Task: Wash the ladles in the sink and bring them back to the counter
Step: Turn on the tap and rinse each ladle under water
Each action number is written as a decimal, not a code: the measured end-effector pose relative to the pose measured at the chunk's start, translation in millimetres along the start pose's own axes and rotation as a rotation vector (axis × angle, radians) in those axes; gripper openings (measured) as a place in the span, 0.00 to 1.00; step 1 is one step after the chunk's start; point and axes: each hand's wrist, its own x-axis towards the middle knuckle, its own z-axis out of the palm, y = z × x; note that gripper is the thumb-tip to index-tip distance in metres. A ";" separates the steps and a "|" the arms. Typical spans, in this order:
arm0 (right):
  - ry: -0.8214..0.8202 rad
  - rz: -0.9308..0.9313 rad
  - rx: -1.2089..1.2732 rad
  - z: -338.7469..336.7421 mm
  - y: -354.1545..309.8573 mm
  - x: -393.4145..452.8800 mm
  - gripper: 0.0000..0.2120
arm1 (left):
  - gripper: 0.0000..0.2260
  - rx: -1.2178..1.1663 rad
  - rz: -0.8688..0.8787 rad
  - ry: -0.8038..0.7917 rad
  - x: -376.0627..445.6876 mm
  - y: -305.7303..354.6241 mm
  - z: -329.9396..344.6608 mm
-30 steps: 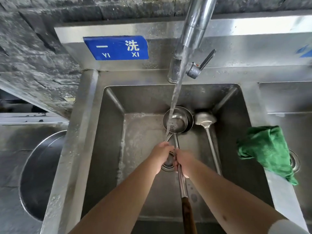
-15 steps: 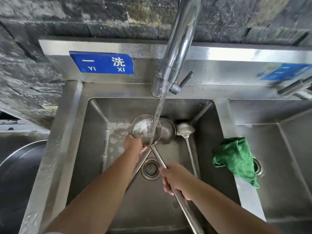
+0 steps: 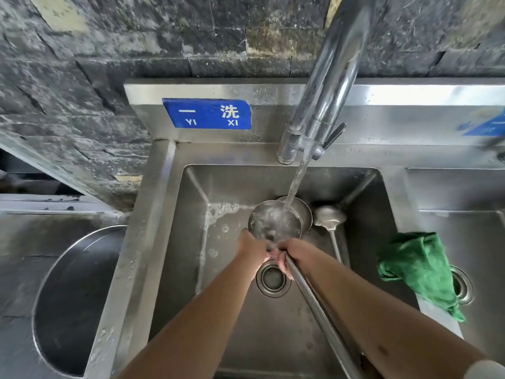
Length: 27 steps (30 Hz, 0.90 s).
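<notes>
Now keep your right hand (image 3: 296, 255) clamped on the long steel ladle (image 3: 274, 221), bowl under the stream, while left hand (image 3: 252, 248) fingers rub its base.

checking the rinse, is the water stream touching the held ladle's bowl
Touching. The head view shows the stream falling from the faucet straight into the ladle bowl, where it splashes.

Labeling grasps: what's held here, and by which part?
Right hand grips the ladle by its handle, just below the bowl. Left hand is at the bowl's near edge.
</notes>
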 end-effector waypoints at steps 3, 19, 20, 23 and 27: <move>0.043 0.006 0.075 0.3 -3.1 -12.2 0.06 | 0.23 0.226 0.304 0.075 -8.5 11.3 -4.1; -0.055 -0.199 0.061 -9.0 -25.0 -91.7 0.14 | 0.36 0.450 0.723 -0.076 -39.2 41.7 7.7; -0.046 -0.213 0.043 -7.2 -27.4 -92.7 0.14 | 0.37 0.547 0.768 -0.047 -42.4 45.6 5.0; -0.036 -0.200 -0.102 -2.1 -31.9 -89.6 0.17 | 0.40 0.788 0.916 0.160 -45.1 57.4 -3.6; -0.096 -0.143 -0.267 7.8 -31.8 -100.3 0.14 | 0.38 1.022 1.046 0.334 -48.7 70.6 -10.1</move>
